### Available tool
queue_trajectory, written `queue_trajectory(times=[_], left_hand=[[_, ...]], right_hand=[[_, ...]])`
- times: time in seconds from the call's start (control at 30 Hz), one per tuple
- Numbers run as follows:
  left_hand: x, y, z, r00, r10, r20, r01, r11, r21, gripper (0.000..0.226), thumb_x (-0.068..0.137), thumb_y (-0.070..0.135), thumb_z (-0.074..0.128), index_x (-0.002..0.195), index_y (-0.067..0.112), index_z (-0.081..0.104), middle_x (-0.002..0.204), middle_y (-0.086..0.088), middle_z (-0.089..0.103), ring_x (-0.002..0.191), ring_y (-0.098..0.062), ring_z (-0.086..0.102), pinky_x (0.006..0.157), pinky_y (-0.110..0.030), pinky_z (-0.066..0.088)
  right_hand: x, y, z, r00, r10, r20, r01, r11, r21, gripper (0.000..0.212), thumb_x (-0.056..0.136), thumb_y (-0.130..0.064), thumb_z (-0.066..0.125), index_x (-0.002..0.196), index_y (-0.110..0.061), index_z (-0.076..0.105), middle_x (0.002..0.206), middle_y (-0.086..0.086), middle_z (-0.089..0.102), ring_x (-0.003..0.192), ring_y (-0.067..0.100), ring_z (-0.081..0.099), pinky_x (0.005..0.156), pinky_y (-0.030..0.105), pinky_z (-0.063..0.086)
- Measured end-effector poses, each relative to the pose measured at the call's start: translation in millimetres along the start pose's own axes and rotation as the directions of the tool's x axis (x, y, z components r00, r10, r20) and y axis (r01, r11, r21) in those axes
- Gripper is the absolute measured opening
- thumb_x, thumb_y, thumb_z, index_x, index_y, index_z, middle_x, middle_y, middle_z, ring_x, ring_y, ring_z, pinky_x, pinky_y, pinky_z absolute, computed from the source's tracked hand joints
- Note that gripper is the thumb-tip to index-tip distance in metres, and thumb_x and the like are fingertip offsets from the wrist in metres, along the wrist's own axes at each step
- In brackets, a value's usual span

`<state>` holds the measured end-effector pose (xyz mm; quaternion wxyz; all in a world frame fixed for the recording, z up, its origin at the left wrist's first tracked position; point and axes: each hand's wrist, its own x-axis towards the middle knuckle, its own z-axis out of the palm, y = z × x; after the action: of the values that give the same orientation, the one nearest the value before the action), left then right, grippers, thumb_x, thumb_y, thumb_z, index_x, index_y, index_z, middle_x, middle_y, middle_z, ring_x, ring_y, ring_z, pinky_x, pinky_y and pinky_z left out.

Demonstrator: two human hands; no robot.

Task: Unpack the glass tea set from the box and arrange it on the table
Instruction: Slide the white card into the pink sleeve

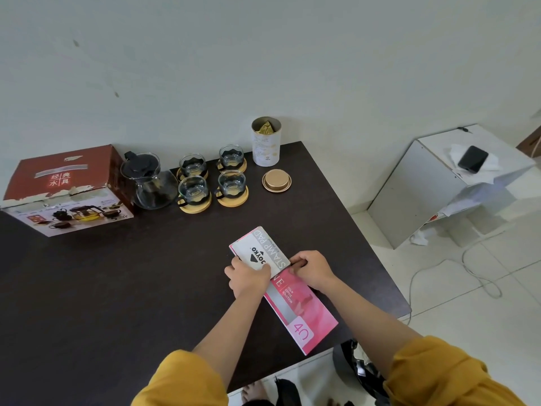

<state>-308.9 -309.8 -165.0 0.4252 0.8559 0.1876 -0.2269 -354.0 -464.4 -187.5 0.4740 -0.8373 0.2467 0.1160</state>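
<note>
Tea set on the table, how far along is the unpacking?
Mostly done by the look of it: the glass teapot and four glass cups on wooden coasters stand grouped beside the red box. In hand is something else: the left hand and right hand hold a stamp pad box over a pink folder. Whether the red box still holds anything cannot be seen.

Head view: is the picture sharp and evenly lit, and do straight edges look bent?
Head view: soft, even light with no hard shadows; the print on the stamp pad box reads clearly; the glass teapot shows faint reflections only; wide-angle distortion bows the table edges and the side cabinet.
</note>
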Motion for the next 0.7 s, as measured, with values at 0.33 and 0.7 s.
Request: queue_trajectory(times=[0.33, 0.7], left_hand=[[-2.6, 2.3, 0.2, 0.999, -0.031, -0.008, 0.03, 0.999, -0.033, 0.065, 0.078, 0.035, 0.069, 0.13, 0.012, 0.037, 0.127, -0.01, 0.038, 0.109, -0.03, 0.052, 0.089, -0.046, 0.049], [9.1, 0.6, -11.1, 0.998, -0.059, -0.032, 0.052, 0.982, -0.183, 0.023, 0.085, 0.021, 0.065, 0.103, 0.007, 0.062, 0.103, -0.008, 0.068, 0.089, -0.022, 0.066, 0.057, -0.027, 0.051]], right_hand=[[-1.4, -4.7, -1.5, 0.999, 0.025, 0.023, -0.026, 0.999, 0.019, 0.016, 0.087, -0.009, 0.06, 0.098, -0.018, 0.068, 0.092, -0.004, 0.069, 0.088, 0.011, 0.065, 0.075, 0.028, 0.055], [24.8, -55.7, 17.4, 0.995, 0.102, -0.011, -0.103, 0.987, -0.125, 0.023, 0.09, -0.023, 0.054, 0.07, -0.014, 0.053, 0.073, 0.0, 0.058, 0.066, 0.013, 0.056, 0.054, 0.024, 0.041]])
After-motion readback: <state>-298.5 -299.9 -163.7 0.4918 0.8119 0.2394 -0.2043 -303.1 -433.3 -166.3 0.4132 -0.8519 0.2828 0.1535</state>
